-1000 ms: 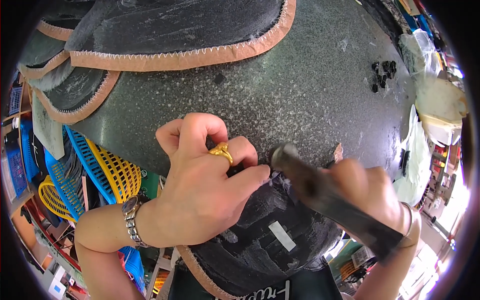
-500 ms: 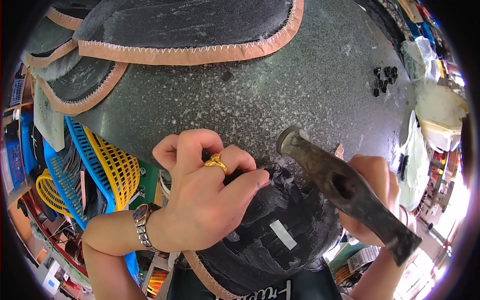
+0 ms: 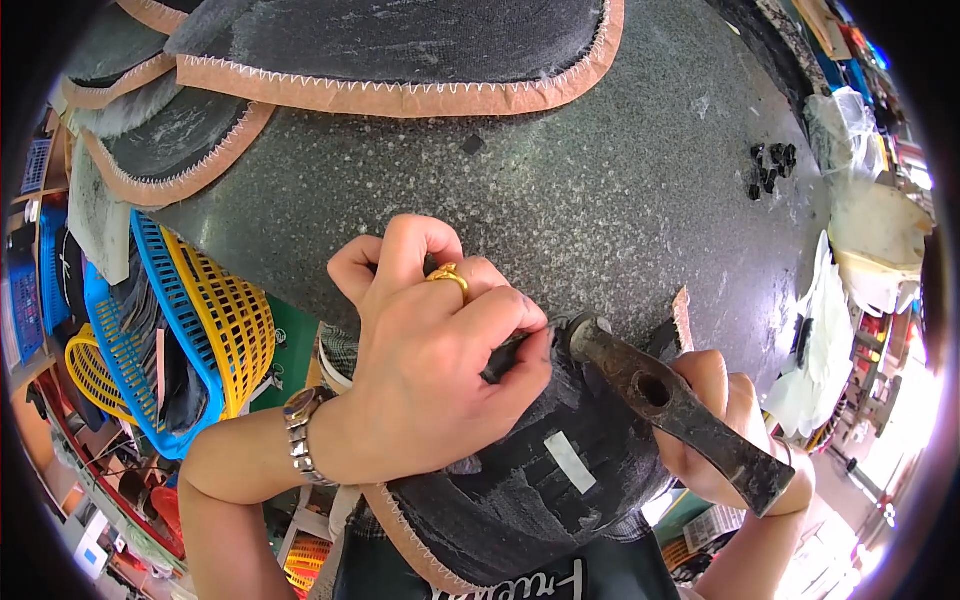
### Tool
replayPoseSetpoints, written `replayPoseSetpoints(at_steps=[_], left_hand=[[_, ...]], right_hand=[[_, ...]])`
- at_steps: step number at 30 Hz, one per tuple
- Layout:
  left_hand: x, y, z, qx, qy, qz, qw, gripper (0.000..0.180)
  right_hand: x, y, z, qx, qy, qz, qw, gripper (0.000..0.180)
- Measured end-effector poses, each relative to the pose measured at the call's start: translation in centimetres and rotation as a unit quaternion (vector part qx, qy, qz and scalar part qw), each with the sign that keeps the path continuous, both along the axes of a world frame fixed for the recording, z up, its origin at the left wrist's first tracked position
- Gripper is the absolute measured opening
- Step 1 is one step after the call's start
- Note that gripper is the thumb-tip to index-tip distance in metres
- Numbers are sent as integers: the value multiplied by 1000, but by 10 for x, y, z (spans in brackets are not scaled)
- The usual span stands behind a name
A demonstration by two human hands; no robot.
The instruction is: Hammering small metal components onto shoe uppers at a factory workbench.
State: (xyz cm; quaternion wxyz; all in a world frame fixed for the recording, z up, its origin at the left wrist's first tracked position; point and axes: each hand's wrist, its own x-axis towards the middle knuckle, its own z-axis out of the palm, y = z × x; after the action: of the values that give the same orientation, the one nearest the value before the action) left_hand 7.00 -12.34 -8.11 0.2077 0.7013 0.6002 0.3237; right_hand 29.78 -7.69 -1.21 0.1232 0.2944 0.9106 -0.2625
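Note:
A black shoe-upper-like piece [image 3: 510, 520] lies nearest me, with a tan zigzag-stitched border and gathered folds at its far edge. White residue marks its surface, and a short white strip [image 3: 570, 463] sits on it. My left hand [image 3: 430, 370], wearing a gold ring and a watch, pinches the folded far edge between thumb and fingers. The exact bit in the pinch is hidden. My right hand [image 3: 708, 400] grips a worn metal hammer [image 3: 692, 424]; the handle is hidden in the fist. The hammer's round face is down at the folds, right beside my left fingertips.
Beyond my hands spreads a dark speckled tabletop [image 3: 640, 200]. More black panels [image 3: 420, 50] with tan borders lie at the far left. Small black bits [image 3: 772, 170] sit at the far right. Blue [image 3: 150, 330] and yellow [image 3: 230, 320] plastic baskets stand at the left.
The hammer has come down, its face now at the folds beside my left fingertips. My left hand has shifted slightly farther away and right, still pinching. The view has shifted a little.

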Motion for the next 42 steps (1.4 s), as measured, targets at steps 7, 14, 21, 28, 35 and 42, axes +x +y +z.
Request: replayPoseSetpoints(at_steps=[7, 14, 21, 28, 35, 42], left_hand=[[-4, -16, 4, -36, 0, 28, 999, 24], [-1, -23, 6, 49, 105, -1, 993, 35], [-8, 5, 12, -53, 15, -13, 998, 22], [0, 17, 7, -1, 140, -77, 987, 23], [-9, -4, -1, 8, 15, -31, 999, 27], [-5, -12, 7, 54, 137, -62, 987, 28]], right_hand=[[-1, 5, -4, 42, 36, 26, 998, 30], [-2, 12, 6, 28, 51, -7, 998, 17], [-16, 18, 3, 52, 29, 45, 997, 15], [1, 1, -5, 85, -19, 41, 995, 24], [-1, 7, -2, 41, -17, 25, 999, 22], [-13, 21, -1, -53, 6, -79, 995, 15]])
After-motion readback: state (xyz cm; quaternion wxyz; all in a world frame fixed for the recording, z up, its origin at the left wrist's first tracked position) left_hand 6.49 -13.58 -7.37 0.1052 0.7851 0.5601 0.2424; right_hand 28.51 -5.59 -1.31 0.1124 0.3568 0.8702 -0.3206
